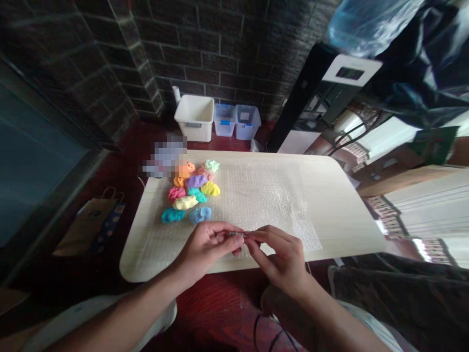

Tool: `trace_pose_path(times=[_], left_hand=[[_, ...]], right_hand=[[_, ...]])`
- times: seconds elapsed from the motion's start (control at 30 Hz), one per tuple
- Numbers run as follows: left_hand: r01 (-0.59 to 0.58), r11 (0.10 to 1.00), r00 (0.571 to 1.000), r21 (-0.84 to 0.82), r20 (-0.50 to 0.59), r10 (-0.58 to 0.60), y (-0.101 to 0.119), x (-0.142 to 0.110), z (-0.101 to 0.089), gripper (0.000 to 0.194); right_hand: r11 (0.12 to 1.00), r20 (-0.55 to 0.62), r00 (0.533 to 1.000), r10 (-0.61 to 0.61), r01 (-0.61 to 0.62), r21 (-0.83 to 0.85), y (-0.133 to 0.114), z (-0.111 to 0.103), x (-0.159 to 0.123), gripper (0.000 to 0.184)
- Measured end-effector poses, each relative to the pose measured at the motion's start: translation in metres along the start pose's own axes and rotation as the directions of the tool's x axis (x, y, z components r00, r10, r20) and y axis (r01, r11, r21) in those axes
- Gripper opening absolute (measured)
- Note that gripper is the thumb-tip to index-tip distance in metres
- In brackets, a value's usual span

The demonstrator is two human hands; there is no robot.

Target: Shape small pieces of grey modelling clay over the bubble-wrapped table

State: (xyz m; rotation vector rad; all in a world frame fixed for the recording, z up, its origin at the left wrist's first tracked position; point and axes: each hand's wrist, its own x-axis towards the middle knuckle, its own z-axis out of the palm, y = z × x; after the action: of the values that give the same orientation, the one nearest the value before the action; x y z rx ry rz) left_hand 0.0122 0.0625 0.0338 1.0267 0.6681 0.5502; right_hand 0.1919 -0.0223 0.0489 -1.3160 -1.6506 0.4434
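Note:
My left hand (212, 247) and my right hand (276, 252) meet over the table's near edge, fingertips almost touching. Between the left thumb and fingers sits a small, thin greyish piece (236, 234), mostly covered by them; its kind cannot be made out. The right thumb and forefinger pinch at its right end. Just beyond the left hand lie several soft, crumpled lumps, among them a light blue lump (201, 214), a teal lump (172, 215), a pale yellow lump (185, 202) and a purple lump (197, 181).
Clear bubble wrap (266, 195) covers much of the pale wooden table (340, 210). A blurred-out patch (166, 156) hides something at the far left corner. Behind, a cream bin (194, 129) and two clear plastic boxes stand on the floor. Paper bags (88, 222) lie left.

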Motion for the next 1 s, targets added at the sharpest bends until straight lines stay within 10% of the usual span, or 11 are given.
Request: trace_pose_path(times=[0.4,1.0], left_hand=[[-0.029,0.915,0.973,-0.403,-0.221,-0.066,-0.002,-0.076,0.012,0.036],[-0.129,0.981,0.986,-0.146,-0.120,0.112,-0.026,-0.261,0.089,0.040]], right_hand=[[0.701,-0.132,0.834,0.536,-0.353,0.620,-0.071,-0.028,-0.041,0.026],[0.969,0.132,0.977,0.167,-0.187,0.160,-0.203,-0.022,-0.160,0.012]])
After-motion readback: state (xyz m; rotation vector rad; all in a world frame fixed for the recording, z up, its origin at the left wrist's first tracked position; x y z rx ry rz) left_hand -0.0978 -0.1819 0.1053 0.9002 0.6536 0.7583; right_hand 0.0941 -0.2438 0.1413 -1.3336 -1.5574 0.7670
